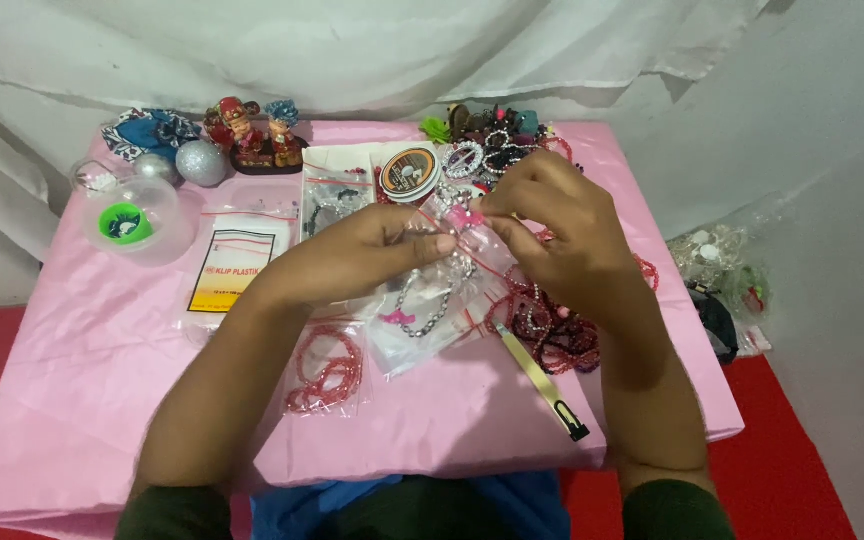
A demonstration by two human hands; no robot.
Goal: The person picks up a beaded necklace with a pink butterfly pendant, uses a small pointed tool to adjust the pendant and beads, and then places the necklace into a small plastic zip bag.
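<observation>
- Pink table [82, 400], white cloth behind.
- Our left hand [357, 255] and right hand [562, 235] both pinch one clear bag [452, 270] above the table's middle.
- Silver chain [427, 310] inside.
- Red beads [327, 370] below.

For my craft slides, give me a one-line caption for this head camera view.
Both hands, left hand and right hand, pinch a small clear zip bag above a pink table.

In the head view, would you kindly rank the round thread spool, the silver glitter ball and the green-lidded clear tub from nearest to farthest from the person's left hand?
Measured from the left hand:
1. Round thread spool, just above the hand, toward the table's far edge.
2. Silver glitter ball, farther off, up and to the left, beside the figurines.
3. Green-lidded clear tub, farthest, near the table's left edge.
</observation>
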